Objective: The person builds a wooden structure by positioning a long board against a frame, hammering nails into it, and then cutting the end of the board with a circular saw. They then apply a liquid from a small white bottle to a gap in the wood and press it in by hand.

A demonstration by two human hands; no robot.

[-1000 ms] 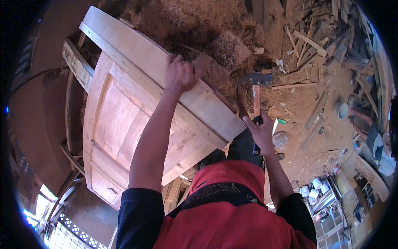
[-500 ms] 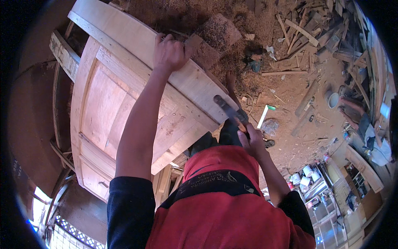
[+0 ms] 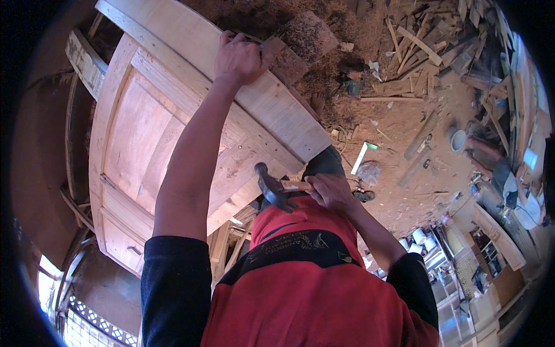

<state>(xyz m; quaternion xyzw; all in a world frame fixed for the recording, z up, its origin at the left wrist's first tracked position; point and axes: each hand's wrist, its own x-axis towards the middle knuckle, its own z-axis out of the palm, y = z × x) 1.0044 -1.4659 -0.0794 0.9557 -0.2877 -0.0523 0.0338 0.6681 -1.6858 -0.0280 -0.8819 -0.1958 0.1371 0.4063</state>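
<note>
Hammer (image 3: 278, 187) had swung left and in toward the body since half a second earlier, when its head was out by the cabinet's near corner; the left hand had kept its place.

Biggest item: pale wooden cabinet (image 3: 136, 124), aslant across the left half of the view, panelled face showing, long plywood strip (image 3: 283, 113) along its far side. Next, scrap-wood heap (image 3: 430, 55), upper right, well apart from the hands. White bucket (image 3: 458, 140) below that. Hammer lay crosswise in front of the red shirt (image 3: 289, 312), its head overlapping the cabinet's near edge in view; contact, can't tell. Left hand (image 3: 240, 59) was curled over the strip's far edge, gripping it. Right hand (image 3: 330, 191) was closed round the hammer handle. Smallest: drawer pull (image 3: 134, 250), lower left.

Risks, my judgement: a loose swing could dent the bare cabinet edge, the head being so near; the tapered end, likely a claw, pointed shirtward and could snag cloth; the left fingers could be struck if the hammer went up the strip; a one-handed hold might let the wood shift under a blow.
</note>
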